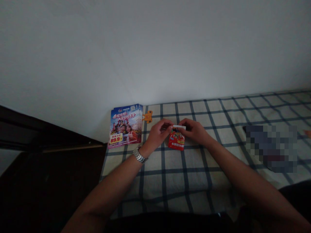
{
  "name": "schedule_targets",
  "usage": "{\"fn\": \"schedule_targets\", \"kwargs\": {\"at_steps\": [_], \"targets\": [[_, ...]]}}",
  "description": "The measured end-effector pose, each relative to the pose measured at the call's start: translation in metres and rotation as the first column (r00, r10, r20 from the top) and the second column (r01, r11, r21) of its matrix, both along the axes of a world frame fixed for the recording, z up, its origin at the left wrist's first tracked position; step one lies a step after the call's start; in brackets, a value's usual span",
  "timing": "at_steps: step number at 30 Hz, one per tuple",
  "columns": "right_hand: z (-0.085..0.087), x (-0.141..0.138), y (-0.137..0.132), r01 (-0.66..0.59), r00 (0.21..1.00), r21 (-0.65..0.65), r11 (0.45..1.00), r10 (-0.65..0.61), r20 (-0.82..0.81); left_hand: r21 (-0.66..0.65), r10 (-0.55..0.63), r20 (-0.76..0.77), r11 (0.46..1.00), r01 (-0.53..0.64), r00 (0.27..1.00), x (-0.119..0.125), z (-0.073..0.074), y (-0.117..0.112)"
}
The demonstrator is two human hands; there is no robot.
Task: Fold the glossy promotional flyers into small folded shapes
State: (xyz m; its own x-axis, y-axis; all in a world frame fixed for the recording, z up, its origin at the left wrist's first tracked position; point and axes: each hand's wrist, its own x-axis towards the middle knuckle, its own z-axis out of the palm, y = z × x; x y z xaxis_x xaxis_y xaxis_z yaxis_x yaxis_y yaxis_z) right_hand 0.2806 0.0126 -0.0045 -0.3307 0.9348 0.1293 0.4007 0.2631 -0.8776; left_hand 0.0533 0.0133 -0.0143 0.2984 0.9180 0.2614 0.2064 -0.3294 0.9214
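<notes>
My left hand (158, 132) and my right hand (194, 130) meet over a checked cloth (194, 174), both pinched on the ends of a small white folded strip of paper (179, 127). Just below the strip lies a small red printed packet (176, 141) on the cloth, partly hidden by my fingers. A metal watch (139, 155) is on my left wrist. A stack of colourful flyers (125, 125) with a yellow price tag lies to the left of my left hand.
A small orange object (147, 116) sits by the wall behind the flyers. A dark blurred-out item (272, 147) lies on the cloth at the right. A white wall rises behind. Dark furniture (48, 142) and floor are at the left.
</notes>
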Motion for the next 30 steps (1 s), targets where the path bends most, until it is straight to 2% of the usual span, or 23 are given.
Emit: {"fn": "schedule_targets", "kwargs": {"at_steps": [12,19,30], "targets": [[-0.0019,0.0007,0.0026,0.002,0.991,-0.090,0.996,-0.014,-0.135,0.013,0.088,-0.002,0.996,-0.088,0.996,0.0000,-0.0007,0.0025],[-0.0026,0.0019,0.0043,0.054,0.992,-0.126,0.991,-0.067,-0.102,0.002,0.115,0.028,0.993,-0.115,0.993,0.0015,-0.0004,0.0022],[-0.0061,0.0021,0.0045,0.086,0.994,-0.101,0.991,-0.093,-0.065,-0.002,0.091,0.026,0.996,-0.091,0.996,0.0022,0.0032,0.0011]]}}
